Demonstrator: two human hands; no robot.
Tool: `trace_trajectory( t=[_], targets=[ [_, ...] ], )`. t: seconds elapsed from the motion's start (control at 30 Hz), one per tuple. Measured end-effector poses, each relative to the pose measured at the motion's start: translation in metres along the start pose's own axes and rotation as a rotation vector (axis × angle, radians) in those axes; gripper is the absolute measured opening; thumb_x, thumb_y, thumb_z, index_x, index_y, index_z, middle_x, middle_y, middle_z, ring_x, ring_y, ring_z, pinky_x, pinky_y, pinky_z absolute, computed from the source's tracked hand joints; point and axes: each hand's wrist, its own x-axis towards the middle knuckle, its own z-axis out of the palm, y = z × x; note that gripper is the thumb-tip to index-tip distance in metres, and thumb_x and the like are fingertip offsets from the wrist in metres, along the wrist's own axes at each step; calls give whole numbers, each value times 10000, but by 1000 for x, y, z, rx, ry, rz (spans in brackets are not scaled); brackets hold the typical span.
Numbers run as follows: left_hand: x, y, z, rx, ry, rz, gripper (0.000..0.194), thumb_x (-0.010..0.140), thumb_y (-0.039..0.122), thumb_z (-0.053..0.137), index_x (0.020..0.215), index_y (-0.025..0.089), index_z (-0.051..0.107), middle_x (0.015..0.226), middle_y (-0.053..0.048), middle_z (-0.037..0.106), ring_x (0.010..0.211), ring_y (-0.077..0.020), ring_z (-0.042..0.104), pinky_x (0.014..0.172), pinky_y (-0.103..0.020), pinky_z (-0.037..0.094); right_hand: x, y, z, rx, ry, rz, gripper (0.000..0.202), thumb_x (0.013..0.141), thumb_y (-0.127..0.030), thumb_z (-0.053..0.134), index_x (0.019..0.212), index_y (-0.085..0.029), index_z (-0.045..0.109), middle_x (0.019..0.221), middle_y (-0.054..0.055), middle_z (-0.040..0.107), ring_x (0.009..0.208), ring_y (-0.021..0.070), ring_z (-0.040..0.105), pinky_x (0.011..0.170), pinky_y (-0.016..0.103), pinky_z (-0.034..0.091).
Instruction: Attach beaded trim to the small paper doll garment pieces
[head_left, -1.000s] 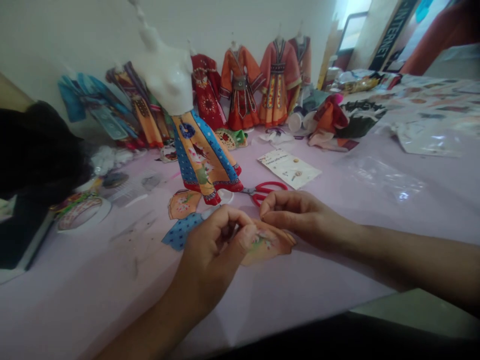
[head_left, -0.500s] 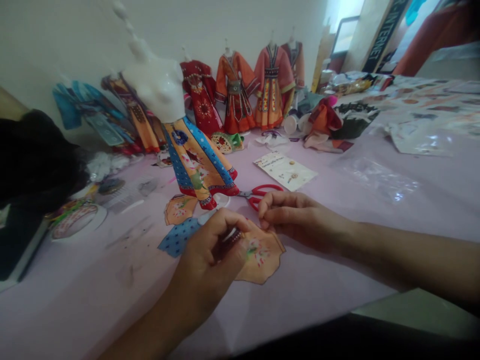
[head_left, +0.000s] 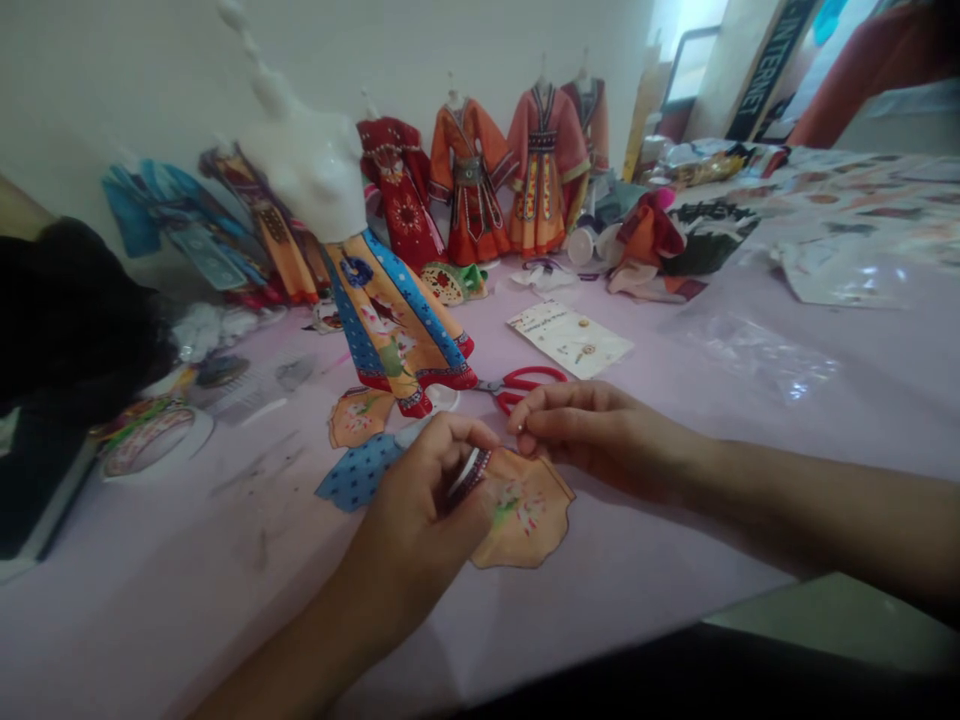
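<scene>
My left hand [head_left: 427,510] is closed on an orange floral fabric piece [head_left: 529,515] with a dark red patterned trim at its upper edge. Close to that edge, on its right, my right hand [head_left: 581,425] is pinched; a tiny bright spot shows at its fingertips, too small to name. A blue fabric piece [head_left: 358,472] and a smaller orange floral piece [head_left: 358,415] lie left of my left hand. Red-handled scissors [head_left: 517,385] rest just beyond my right hand. A white doll torso form [head_left: 319,170] wearing a blue and orange skirt [head_left: 401,320] leans behind them.
Dressed doll forms [head_left: 469,180] stand along the wall. A printed card [head_left: 570,338] lies behind the scissors, clear plastic [head_left: 765,355] at the right. On the left are a tape roll [head_left: 161,445] and a black object [head_left: 75,320]. The table's front edge [head_left: 637,635] runs below my right forearm.
My right hand has shifted slightly left and up, and the bright spot now shows at its fingertips. The trim in my left hand has turned a little, showing its pale inner side.
</scene>
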Motion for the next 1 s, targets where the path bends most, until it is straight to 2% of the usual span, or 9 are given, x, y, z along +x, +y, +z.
trace_trajectory(
  t=[0.13,0.23,0.43,0.6,0.87,1.0],
  targets=[
    [2,-1,0,43,4,-23,184,913,267,619,1080,255,543,712,57,511,689,-147,556,564,-244,375,-1,0,2,-68,22,1,118,840,-239,821,917,-159,781,868,22,743,781,101,665,750,217,511],
    [3,-2,1,5,10,-40,222,904,316,651,1088,252,543,681,61,489,706,-162,589,561,-247,380,-2,1,3,-80,10,-6,90,843,-219,811,905,-161,782,861,18,753,779,99,672,764,222,513],
    [5,-2,1,-14,12,-93,270,872,341,688,1067,240,532,741,36,629,666,-155,617,538,-233,384,-1,1,3,-61,11,-6,39,839,-167,795,859,-151,765,805,6,737,726,91,654,708,214,506],
    [5,-2,0,-2,4,-90,250,874,325,685,1060,238,543,744,35,632,769,-188,673,602,-253,433,-1,2,5,-67,9,1,62,821,-163,806,831,-139,750,780,3,721,701,84,635,687,206,496],
    [7,-3,0,-12,3,-101,153,857,279,688,957,211,594,818,10,713,731,-153,660,617,-238,449,-2,3,6,-141,9,16,130,824,-211,805,831,-142,695,762,-7,675,662,84,590,635,214,458],
    [7,-1,0,-69,-18,-93,134,841,249,698,956,208,643,880,-4,759,789,-166,704,650,-240,492,-2,3,6,-160,16,15,190,799,-217,831,846,-151,660,773,-22,648,661,77,565,602,202,431]
  ],
)
